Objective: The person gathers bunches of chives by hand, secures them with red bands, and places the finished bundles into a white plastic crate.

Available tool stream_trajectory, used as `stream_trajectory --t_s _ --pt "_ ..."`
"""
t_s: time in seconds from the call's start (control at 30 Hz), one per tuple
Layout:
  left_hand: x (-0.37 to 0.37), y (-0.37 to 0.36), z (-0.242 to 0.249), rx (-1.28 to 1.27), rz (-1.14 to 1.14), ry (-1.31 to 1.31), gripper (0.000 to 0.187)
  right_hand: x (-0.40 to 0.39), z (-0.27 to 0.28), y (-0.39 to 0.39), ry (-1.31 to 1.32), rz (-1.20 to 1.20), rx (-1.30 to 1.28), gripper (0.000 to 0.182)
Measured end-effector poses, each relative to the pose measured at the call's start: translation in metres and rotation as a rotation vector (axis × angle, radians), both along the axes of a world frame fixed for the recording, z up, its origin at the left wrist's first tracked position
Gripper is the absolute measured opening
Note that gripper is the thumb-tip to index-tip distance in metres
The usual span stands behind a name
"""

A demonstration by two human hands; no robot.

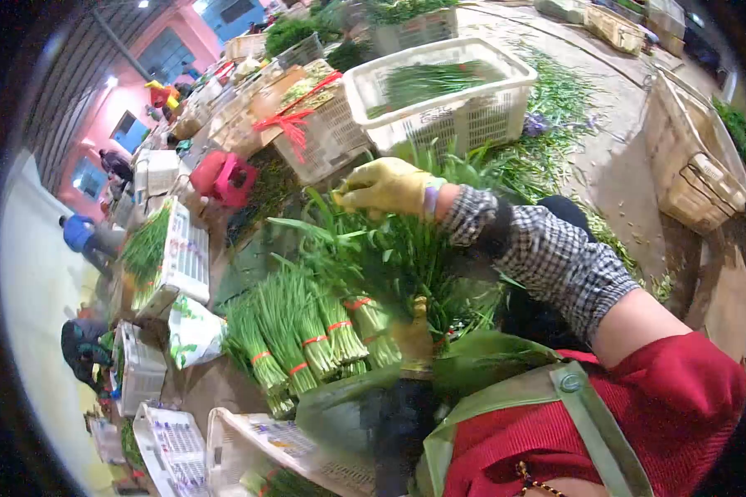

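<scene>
My right hand (389, 185), in a pale yellow glove, is over loose long green leaves (340, 240). Its fingers are bent and pressed together; what they hold is too small to make out. Lower down, a blurred yellowish patch that looks like my gloved left hand (414, 335) shows among the stalks; its fingers cannot be made out. Just left of it lie several bundles of green stalks (315, 340), tied with red bands, their pale cut ends toward the bottom of the view.
A white crate (439, 116) with green stalks stands beyond my right hand. Red ties (286, 126) hang over another crate. A pink-red stool (224, 177), a white bag (195, 330) and a crate of greens (174, 257) are at the left. People work farther off. Leaf scraps litter the floor.
</scene>
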State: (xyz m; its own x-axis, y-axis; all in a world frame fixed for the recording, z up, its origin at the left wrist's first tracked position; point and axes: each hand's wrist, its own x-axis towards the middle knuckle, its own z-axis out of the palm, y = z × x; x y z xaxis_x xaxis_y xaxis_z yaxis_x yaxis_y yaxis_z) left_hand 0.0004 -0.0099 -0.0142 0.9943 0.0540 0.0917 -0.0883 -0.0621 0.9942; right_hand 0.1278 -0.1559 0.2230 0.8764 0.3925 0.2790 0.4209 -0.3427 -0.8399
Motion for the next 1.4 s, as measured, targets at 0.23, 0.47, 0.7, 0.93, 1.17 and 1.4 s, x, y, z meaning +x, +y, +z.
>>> stream_trajectory --t_s 0.23,0.47,0.7,0.93,1.17,1.4 --pt "-0.007 -0.006 0.002 0.174 0.155 -0.077 0.043 -0.004 -0.01 0.004 0.331 0.093 0.358 0.02" --pt "0.006 0.009 -0.045 0.448 -0.127 -0.101 0.039 -0.015 -0.006 -0.003 0.304 0.003 0.349 0.023" --pt "0.004 0.011 -0.004 0.334 0.266 -0.114 0.046 -0.004 -0.011 -0.087 -0.15 -0.341 0.504 0.039" --pt "0.026 0.03 -0.019 -0.221 0.46 -0.125 0.049 0.025 -0.103 -0.148 -0.274 -0.464 -0.583 0.075" --pt "0.022 0.029 0.004 -0.497 0.274 -0.127 0.035 -0.002 -0.128 -0.055 0.29 0.246 -0.051 0.078" --pt "0.021 0.036 -0.003 -0.063 0.214 -0.3 0.057 -0.049 -0.108 0.008 0.458 0.141 0.382 0.052"
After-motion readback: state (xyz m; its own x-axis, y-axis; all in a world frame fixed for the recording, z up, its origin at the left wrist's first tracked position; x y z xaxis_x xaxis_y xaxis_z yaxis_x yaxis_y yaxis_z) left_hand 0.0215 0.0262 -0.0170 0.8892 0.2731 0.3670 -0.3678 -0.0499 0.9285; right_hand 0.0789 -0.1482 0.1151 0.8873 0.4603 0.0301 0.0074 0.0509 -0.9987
